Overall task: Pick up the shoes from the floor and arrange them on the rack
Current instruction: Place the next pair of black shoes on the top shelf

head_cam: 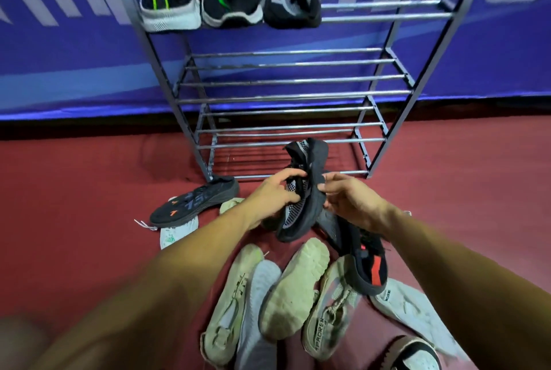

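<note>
Low in front of the metal shoe rack (298, 81), just above the red floor (89, 191): black-and-grey knit sneaker (310, 161) held in 2 hands, lifted clear of the pile. Its far end tilts up toward the bottom tier, with the dark sole rim facing right.

Left hand (274, 193): fingers curled round the laced upper.
Right hand (348, 202): thumb and fingers pinching the sole rim.

Top tier carries 3 dark sneakers side by side at its left end: 1 with a lime stripe (170, 3), 1 with green stripes (232, 0), 1 black-and-grey (293, 0), probably the mate. Likely slot is just right of that last 1.

Handling, judged: a light shoe. The knit upper is soft and will fold under a squeeze; the foam sole is the stiffer part. Best hold is the sole rim or heel collar, not the mesh or laces. The tiers are spaced bars, so the sole should span at least 2 of them or it may tip.

Floor pile near the hands: black shoe lying sole-up (193, 202), pale sneakers (295, 286), black shoe with a red patch (369, 268).
</note>
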`<state>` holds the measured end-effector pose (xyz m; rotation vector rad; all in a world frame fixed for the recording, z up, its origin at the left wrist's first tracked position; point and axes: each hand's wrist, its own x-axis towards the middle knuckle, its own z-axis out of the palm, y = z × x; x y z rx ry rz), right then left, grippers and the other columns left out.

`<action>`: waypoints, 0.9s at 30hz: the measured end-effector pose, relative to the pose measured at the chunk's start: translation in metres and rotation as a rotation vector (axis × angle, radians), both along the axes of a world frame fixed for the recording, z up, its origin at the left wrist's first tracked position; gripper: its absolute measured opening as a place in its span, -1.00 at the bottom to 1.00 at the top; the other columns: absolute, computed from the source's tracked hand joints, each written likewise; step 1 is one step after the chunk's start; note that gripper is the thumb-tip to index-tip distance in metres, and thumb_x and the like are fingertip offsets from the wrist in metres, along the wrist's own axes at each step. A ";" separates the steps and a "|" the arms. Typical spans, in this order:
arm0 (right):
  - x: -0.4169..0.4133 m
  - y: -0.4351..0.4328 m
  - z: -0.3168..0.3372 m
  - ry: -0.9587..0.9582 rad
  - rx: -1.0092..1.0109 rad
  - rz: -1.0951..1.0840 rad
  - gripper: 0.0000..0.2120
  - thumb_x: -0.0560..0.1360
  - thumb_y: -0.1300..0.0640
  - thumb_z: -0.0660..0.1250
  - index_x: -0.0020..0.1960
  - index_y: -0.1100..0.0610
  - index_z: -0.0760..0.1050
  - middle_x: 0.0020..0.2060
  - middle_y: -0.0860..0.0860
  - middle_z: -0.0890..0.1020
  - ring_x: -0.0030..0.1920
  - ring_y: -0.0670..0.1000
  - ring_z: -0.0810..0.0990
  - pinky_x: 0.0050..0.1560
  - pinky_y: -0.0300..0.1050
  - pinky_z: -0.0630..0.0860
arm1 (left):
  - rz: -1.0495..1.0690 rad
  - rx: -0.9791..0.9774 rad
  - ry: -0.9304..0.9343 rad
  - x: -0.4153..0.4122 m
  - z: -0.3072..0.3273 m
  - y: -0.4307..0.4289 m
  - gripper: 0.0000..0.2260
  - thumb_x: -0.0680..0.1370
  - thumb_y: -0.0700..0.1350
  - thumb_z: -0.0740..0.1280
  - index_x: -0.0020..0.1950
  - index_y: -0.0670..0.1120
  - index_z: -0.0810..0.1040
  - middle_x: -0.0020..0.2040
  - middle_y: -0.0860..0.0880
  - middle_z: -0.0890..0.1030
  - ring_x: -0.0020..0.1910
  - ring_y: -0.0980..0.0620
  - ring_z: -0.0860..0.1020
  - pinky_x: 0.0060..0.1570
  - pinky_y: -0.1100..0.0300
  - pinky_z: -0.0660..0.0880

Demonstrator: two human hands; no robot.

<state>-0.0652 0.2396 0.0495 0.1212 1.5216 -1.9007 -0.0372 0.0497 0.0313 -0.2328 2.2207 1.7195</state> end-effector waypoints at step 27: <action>-0.038 0.013 0.145 0.295 0.214 -0.242 -0.53 0.47 -0.33 0.31 0.10 0.04 0.62 -0.34 -0.02 0.65 -0.31 -0.02 0.52 -0.13 -0.11 0.40 | -0.100 -0.211 0.424 -0.014 0.125 -0.017 -0.47 0.46 -0.50 0.15 -0.04 0.18 0.49 0.08 0.01 0.58 -0.13 0.01 0.58 -0.29 0.16 0.49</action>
